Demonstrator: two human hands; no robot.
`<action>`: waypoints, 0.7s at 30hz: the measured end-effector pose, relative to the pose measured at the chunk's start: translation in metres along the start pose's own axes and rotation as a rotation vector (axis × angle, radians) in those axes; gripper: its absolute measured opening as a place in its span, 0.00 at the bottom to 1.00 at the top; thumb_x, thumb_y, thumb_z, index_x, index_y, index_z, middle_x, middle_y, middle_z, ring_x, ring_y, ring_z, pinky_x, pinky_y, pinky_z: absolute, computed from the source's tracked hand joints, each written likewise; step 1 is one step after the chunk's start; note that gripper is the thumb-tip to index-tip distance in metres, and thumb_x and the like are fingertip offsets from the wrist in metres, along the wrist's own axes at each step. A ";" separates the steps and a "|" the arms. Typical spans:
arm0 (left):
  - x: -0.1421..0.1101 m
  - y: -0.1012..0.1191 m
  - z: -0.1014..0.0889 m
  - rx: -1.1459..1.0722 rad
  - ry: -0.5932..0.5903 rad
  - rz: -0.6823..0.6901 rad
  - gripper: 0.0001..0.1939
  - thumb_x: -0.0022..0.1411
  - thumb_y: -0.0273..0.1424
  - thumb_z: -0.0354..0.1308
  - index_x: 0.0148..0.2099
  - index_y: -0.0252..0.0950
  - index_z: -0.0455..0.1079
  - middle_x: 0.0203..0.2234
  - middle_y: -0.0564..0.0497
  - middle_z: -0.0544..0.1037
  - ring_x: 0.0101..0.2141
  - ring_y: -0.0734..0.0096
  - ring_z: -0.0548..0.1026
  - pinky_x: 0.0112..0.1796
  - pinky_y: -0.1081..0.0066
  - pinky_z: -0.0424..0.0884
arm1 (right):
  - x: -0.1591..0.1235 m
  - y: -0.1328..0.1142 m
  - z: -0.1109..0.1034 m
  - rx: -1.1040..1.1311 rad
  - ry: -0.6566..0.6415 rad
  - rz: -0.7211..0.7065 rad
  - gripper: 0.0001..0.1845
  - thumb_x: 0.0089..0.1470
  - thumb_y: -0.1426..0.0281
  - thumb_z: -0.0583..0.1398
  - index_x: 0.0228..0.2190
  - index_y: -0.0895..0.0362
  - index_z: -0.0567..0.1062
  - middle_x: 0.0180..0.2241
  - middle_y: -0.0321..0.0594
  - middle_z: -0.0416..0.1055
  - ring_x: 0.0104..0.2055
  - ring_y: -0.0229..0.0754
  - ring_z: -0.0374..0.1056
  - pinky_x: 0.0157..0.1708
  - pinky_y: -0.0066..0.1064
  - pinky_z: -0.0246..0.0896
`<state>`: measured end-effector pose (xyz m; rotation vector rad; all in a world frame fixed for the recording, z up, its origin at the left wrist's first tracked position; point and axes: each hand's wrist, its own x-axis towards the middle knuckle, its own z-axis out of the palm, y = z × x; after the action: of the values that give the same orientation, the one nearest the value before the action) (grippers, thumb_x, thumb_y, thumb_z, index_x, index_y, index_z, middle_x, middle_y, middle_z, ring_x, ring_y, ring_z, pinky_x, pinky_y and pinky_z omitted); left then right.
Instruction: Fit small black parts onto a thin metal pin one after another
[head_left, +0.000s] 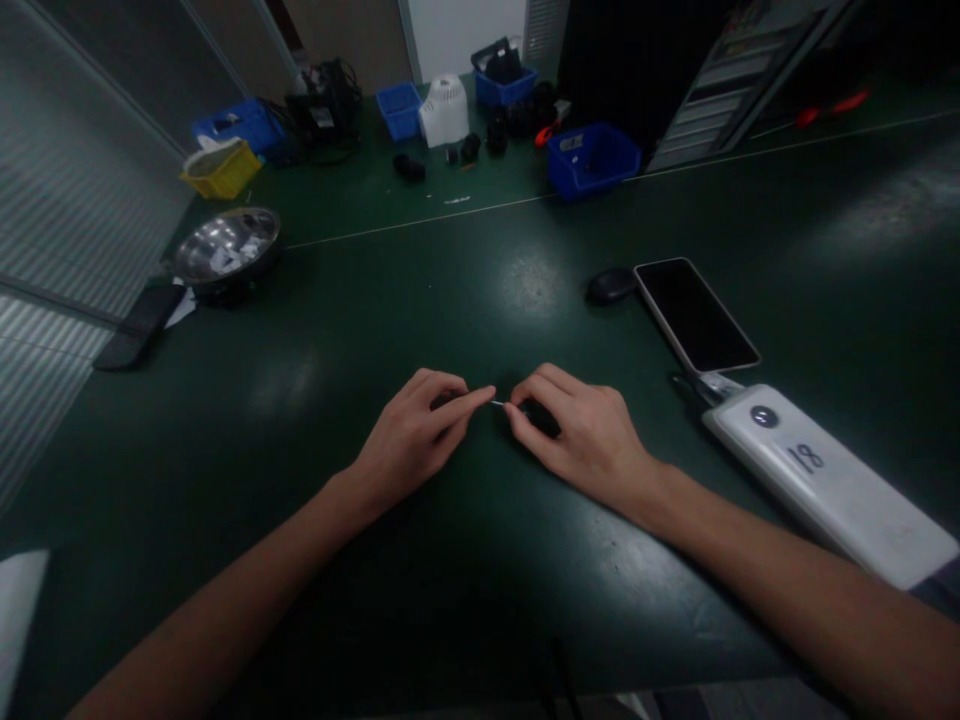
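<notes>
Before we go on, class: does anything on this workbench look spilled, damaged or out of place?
Nothing looks spilled or damaged. Mildly untidy: a white scrap lies loose on the green worktop, in front of the white housing, outside any container.

We can read "18", handwritten in dark strokes, on the long white glossy block with rounded corners (836, 485). We cannot make out the mark on its round dark badge (764, 416), set near one end.
</notes>
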<state>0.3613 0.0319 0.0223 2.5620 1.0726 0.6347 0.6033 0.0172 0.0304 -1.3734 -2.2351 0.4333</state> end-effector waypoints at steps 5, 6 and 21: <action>0.001 0.000 0.001 0.119 -0.091 -0.010 0.27 0.70 0.22 0.52 0.68 0.43 0.63 0.52 0.43 0.69 0.49 0.61 0.68 0.48 0.60 0.72 | 0.000 0.002 0.001 -0.077 -0.028 0.028 0.13 0.67 0.61 0.54 0.39 0.54 0.75 0.38 0.37 0.73 0.31 0.36 0.66 0.28 0.30 0.52; 0.001 0.000 0.001 0.131 -0.105 -0.015 0.27 0.70 0.22 0.52 0.68 0.43 0.63 0.52 0.43 0.68 0.50 0.60 0.67 0.48 0.59 0.72 | 0.000 0.003 0.001 -0.099 -0.033 0.035 0.13 0.67 0.61 0.54 0.39 0.54 0.75 0.38 0.37 0.73 0.31 0.37 0.66 0.28 0.31 0.51; 0.007 0.020 0.004 -0.122 -0.038 -0.136 0.16 0.71 0.29 0.55 0.59 0.39 0.71 0.53 0.45 0.73 0.53 0.63 0.71 0.53 0.59 0.73 | 0.001 0.000 -0.003 -0.233 0.006 0.175 0.11 0.66 0.61 0.55 0.38 0.52 0.75 0.39 0.35 0.74 0.30 0.37 0.66 0.26 0.32 0.45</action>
<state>0.3799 0.0230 0.0297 2.3653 1.1476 0.5955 0.6049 0.0181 0.0331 -1.6954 -2.2246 0.2309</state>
